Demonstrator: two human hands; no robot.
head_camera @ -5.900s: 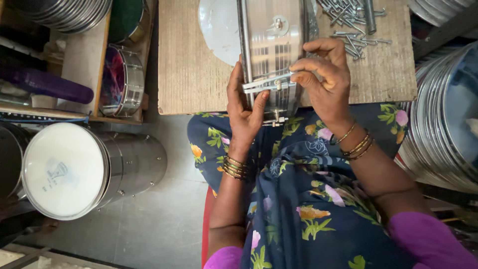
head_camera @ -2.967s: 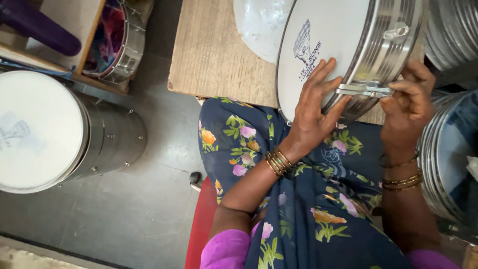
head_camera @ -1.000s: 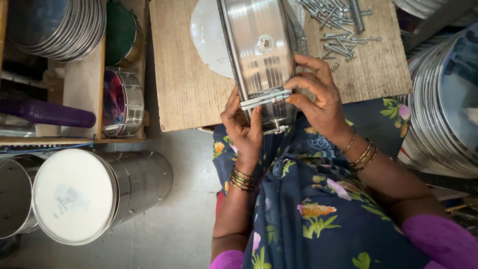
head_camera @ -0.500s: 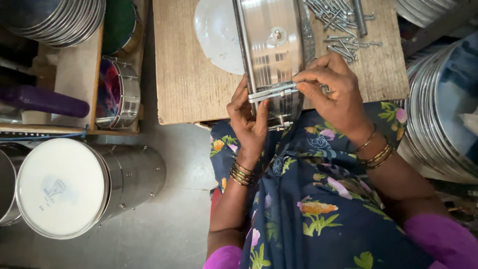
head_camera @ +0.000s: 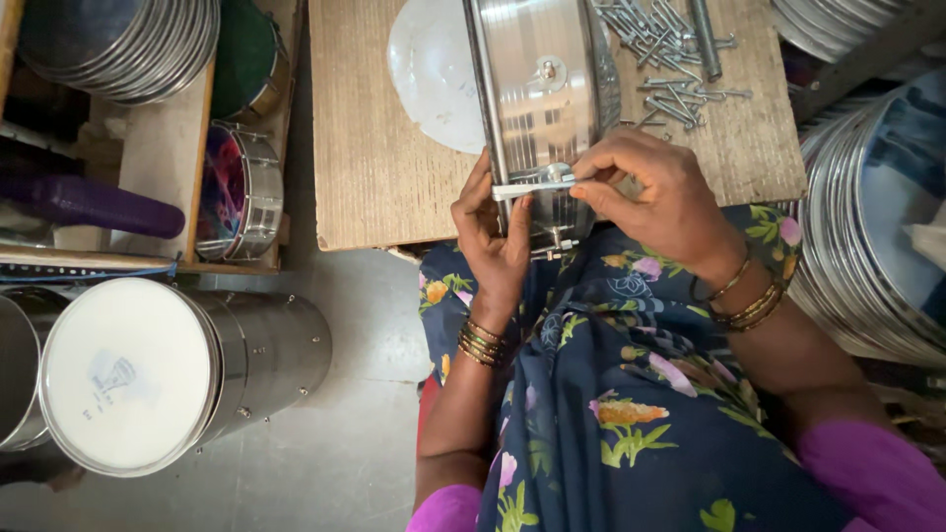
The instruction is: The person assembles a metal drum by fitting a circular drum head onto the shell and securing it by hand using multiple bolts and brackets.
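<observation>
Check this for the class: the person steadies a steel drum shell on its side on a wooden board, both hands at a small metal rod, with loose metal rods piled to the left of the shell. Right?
Not quite. The head view shows the loose metal rods piled right of the steel drum shell, not left. The rest holds.

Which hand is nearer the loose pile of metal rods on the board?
Right. The right hand sits just below the pile of metal rods, pinching a rod against the steel drum. The left hand is across the drum, farther off.
</observation>
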